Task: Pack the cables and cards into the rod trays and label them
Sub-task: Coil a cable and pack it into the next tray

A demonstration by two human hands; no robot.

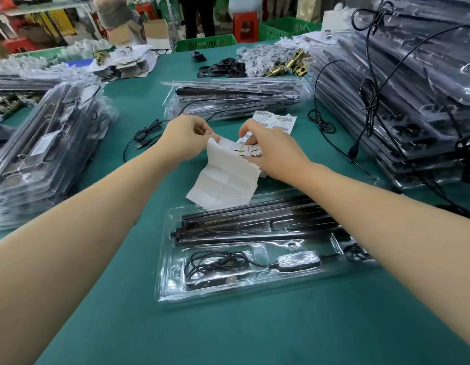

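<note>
A clear plastic rod tray (176, 293) lies in front of me on the green table, holding black rods (228, 227) in its far half and a coiled black USB cable (215, 267) in its near pocket. Above it I hold a white label backing sheet (226, 177). My left hand (184, 140) pinches the sheet's top left corner. My right hand (268, 151) pinches a barcode label (251, 150) at the sheet's top right. A second strip of barcode labels (278, 121) lies just beyond my right hand.
Stacks of packed clear trays stand at the left (44, 154), the centre back (234, 97) and, tallest, the right (402, 101). Loose black cables (143, 135) lie left of my hands and more (320, 122) lie to the right. Brass parts (291, 65), bagged items and green crates (207, 42) sit at the back.
</note>
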